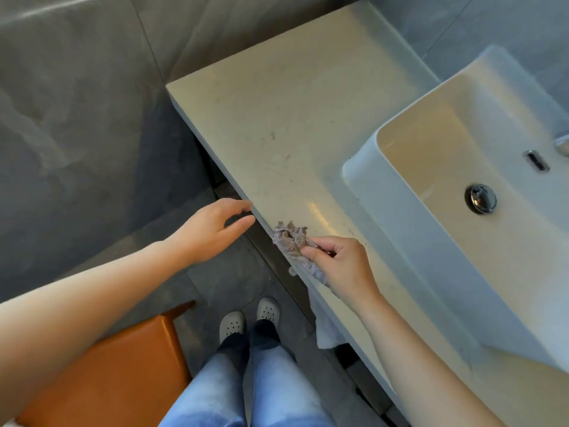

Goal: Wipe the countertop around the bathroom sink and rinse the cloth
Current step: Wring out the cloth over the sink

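A crumpled grey-purple cloth (291, 238) lies on the front edge of the beige countertop (277, 118), partly draped over that edge. My right hand (338, 266) is shut on the cloth and presses it against the counter edge. My left hand (212, 229) hovers open beside the counter's front edge, fingers apart, just left of the cloth and holding nothing. The white rectangular sink (462, 149) stands on the counter to the right, with a round metal drain (480, 198) in its basin. Faint smudges show on the counter beyond the cloth.
A tap's metal end (562, 143) shows at the right frame edge. An orange chair seat (117, 371) stands at lower left by my legs. A pale towel (328, 331) hangs below the counter edge. Grey tiled floor and wall lie to the left.
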Demonstrator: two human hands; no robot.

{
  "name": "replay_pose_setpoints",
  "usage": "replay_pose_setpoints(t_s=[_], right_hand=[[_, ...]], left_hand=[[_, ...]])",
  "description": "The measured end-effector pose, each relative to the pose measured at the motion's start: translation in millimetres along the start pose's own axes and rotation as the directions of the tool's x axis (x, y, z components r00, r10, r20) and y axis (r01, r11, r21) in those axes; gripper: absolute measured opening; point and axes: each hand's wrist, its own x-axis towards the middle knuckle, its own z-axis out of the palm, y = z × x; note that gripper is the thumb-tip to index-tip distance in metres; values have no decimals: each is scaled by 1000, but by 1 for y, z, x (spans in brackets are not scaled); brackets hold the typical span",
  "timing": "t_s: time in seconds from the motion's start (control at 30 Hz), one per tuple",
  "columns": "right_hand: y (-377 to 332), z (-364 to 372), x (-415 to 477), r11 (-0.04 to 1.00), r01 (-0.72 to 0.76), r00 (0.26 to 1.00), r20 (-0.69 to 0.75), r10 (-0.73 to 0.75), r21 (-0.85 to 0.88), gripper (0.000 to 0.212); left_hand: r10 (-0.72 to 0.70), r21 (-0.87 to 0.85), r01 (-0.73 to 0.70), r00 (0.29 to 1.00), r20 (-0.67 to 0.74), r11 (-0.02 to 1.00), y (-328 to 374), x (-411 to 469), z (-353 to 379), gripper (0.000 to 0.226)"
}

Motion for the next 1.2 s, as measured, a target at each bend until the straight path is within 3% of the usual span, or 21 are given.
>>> replay_pose_setpoints(t_s=[0.07,0.13,0.2,0.33,0.47,0.57,0.7,0.8,0.9,1.0,1.2], right_hand=[[-13,-18,-7,997,-4,999,45,8,-82,17],[-26,-34,-15,985,36,996,83,-22,-170,17],[-39,-48,-25,980,78,993,104,-60,-181,19],[-61,-76,-37,971,161,986,81,-149,-175,22],[-71,-108,-40,969,193,981,10,-193,-158,21],[-71,-135,-37,974,205,975,-62,-212,-99,20],[-64,-169,-34,973,232,945,-233,-229,-16,19],[-48,-201,-38,960,238,868,-410,-280,-151,40],[-24,-233,-45,913,219,842,-406,-355,-344,71],[-1,-260,-40,838,238,836,-336,-434,-490,81],[16,-292,-18,892,412,739,-505,-446,-185,56]], left_hand=[[-101,-254,123,990,97,959,24,1,-5,54],[-128,-475,256,950,286,842,51,5,-12,61],[-104,-545,375,880,463,749,76,10,-21,70],[21,-544,468,744,668,696,127,21,-37,67],[93,-522,408,716,692,749,176,34,-39,45],[87,-516,367,745,661,774,208,50,-35,27],[84,-544,349,781,619,763,248,76,-25,20],[84,-562,353,790,608,748,280,99,-18,18],[81,-579,373,789,608,725,307,124,-10,14],[78,-547,395,755,651,738,333,143,0,16],[84,-437,457,610,788,775,366,169,21,35]])
